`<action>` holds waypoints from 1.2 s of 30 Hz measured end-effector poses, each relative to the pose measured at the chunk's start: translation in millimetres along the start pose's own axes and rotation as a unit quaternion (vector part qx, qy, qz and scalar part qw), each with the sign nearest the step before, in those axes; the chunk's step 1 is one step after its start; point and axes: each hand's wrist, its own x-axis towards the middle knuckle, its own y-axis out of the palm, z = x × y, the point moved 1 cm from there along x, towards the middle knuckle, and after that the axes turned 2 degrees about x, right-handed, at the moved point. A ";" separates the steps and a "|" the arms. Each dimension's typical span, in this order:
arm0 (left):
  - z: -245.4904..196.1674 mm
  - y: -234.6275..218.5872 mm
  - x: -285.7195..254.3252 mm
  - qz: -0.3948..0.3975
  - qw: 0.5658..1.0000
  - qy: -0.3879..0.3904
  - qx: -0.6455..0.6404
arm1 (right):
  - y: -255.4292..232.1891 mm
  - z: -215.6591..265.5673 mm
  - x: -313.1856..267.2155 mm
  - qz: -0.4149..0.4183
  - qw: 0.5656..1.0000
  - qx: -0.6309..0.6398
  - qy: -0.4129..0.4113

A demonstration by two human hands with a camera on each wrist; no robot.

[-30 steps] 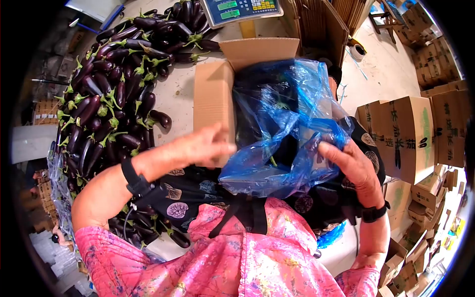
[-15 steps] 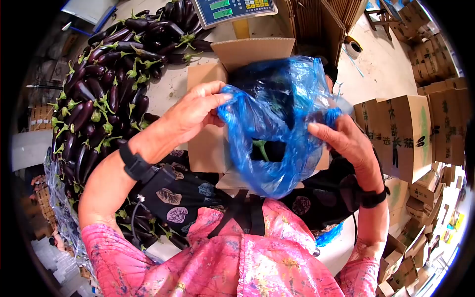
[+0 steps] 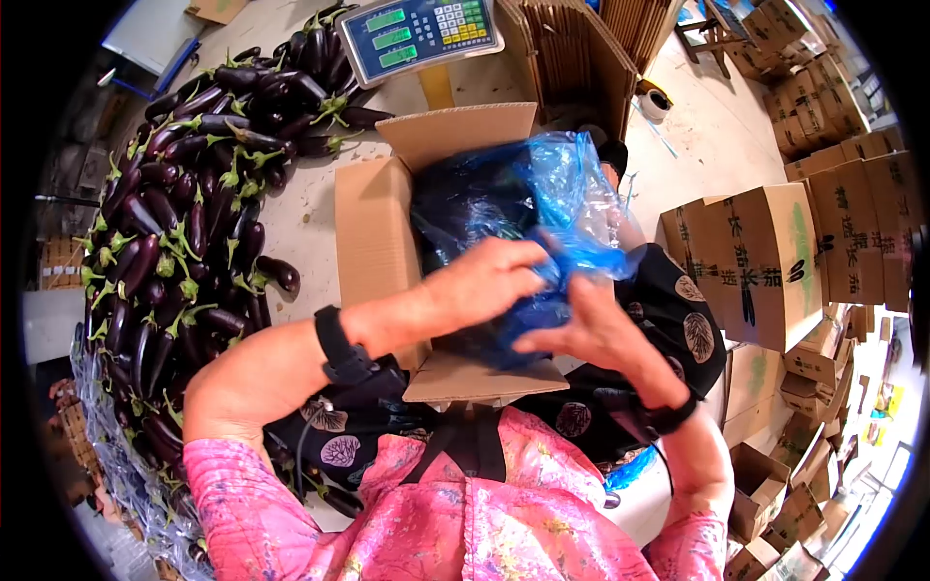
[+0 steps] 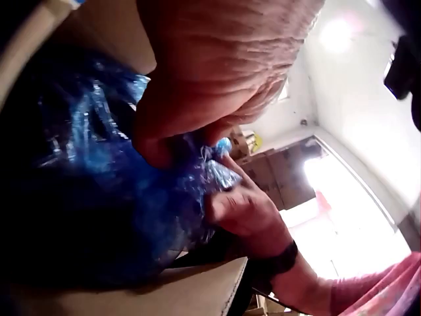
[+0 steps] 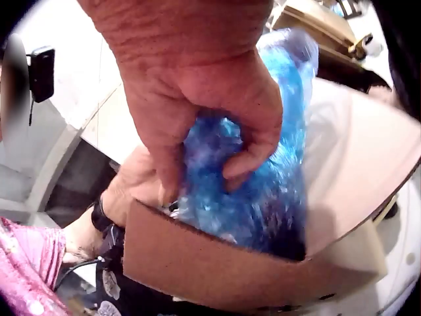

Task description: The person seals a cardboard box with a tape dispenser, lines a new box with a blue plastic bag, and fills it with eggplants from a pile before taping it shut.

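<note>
A blue plastic bag (image 3: 562,160) with dark contents lines an open cardboard box (image 3: 373,218) in front of the person. Over the box, the left hand (image 3: 484,283) grips gathered bag film from the left side. Facing it, the right hand (image 3: 596,329) curls its thumb and fingers round the bunched film. In the left wrist view the left hand (image 4: 217,72) pinches the blue film, close to the right hand (image 4: 247,214). The right wrist view has the right hand (image 5: 204,99) holding the crumpled bag (image 5: 243,197) above a box flap (image 5: 197,263).
A large pile of eggplants (image 3: 184,213) covers the left side. Behind the box stands a digital scale display (image 3: 417,37), with folded cardboard (image 3: 572,58) beside it. Printed boxes (image 3: 746,261) stand at the right, and a tape roll (image 3: 655,103) lies on the floor.
The hands have come together over the box, gathering the bag's spread opening into a bunch. The left hand, earlier off the bag, took hold of its edge. The head view has shifted.
</note>
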 end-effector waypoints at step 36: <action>68.7 -17.5 46.5 -0.037 0.897 0.000 0.441 | 50.1 -49.0 213.5 0.019 0.988 -0.148 -0.036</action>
